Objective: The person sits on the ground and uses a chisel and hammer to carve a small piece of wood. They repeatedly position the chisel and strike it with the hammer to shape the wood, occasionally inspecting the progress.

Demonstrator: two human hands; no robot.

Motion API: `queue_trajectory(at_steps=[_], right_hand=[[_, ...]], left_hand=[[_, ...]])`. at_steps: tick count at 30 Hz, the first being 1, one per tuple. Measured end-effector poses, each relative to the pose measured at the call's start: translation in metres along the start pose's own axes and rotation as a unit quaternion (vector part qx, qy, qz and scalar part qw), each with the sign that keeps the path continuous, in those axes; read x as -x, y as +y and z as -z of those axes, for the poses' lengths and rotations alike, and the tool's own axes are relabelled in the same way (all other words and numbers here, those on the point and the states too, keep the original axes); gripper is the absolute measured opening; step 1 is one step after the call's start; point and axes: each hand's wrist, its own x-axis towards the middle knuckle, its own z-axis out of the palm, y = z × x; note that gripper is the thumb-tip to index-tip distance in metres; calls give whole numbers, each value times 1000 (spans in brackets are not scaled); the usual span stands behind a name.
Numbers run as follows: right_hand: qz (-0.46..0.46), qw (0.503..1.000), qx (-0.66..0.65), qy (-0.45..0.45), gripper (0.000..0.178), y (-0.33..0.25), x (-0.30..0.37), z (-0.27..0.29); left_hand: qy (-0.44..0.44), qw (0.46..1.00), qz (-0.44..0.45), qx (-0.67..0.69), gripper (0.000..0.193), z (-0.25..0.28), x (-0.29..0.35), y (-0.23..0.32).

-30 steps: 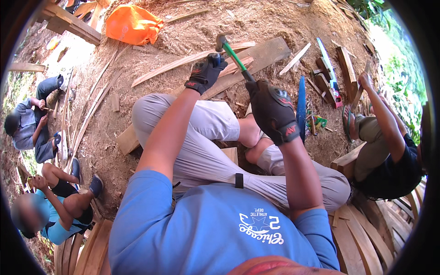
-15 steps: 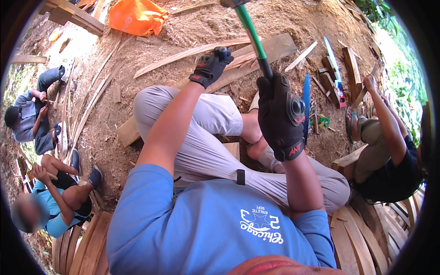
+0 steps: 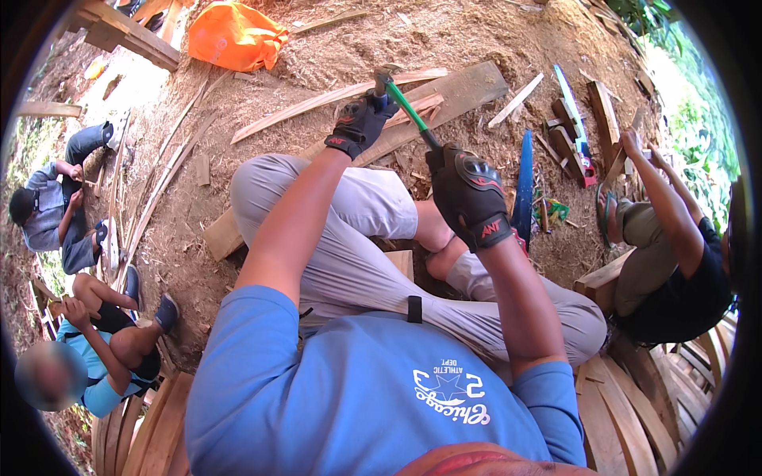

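My right hand (image 3: 470,193), in a black glove, is closed round the dark grip of a hammer (image 3: 409,109) with a green shaft. Its metal head is at the top of a dark blue chisel handle (image 3: 389,105). My gloved left hand (image 3: 359,125) grips that chisel over a thick wooden board (image 3: 470,89); the blade is hidden by the hand. Split, torn wood (image 3: 427,104) shows on the board beside the left hand. The board lies on the ground past my legs.
A blue saw blade (image 3: 524,186) stands right of my right hand. Farther right lie another handsaw (image 3: 573,111) and wood blocks. A person (image 3: 675,246) works at the right; two others sit at the left. An orange bag (image 3: 236,36) lies far left among wood strips.
The hammer has swung down and leftward from its raised position, bringing its head to the chisel handle. My right hand turned and shifted left with it; the left hand stayed nearly still.
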Motion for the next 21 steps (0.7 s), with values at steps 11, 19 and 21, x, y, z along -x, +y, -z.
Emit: queue_trajectory(at_steps=[11,19,21], right_hand=[[19,998,-27,54,28,7,-4,-17],[-114,987,29,-107,28,61,-42,-89],[-130,966,65,-216,29,67,-54,-106]], left_hand=[[-4,998,3,59,28,4,2,1],[-44,988,-8,145,24,12,12,6],[-72,992,-12,105,21,14,6,-5]])
